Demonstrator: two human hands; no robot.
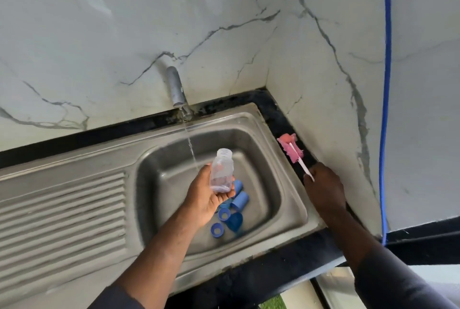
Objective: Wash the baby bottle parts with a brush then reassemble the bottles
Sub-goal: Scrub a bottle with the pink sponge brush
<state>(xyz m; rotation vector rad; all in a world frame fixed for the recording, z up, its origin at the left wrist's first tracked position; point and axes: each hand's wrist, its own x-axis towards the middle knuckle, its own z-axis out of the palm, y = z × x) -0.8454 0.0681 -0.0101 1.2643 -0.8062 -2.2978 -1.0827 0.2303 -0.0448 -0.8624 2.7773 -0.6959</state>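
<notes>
My left hand (206, 196) holds a clear baby bottle body (222, 171) upright over the steel sink basin (273, 184), its open threaded neck up, just left of the running water. My right hand (323, 184) is closed on the white handle of a pink sponge brush (291, 146), whose head lies on the black counter strip against the right wall. Several blue parts lie in the basin below the bottle: caps (240, 200), a dome cover (235, 221) and screw rings (217, 229).
A grey tap (176, 89) on the marble back wall pours a thin stream (190, 144) into the basin. A ribbed draining board (62, 214) lies to the left. A blue cord (386, 84) runs down the right wall. The black counter edge (261, 276) is near me.
</notes>
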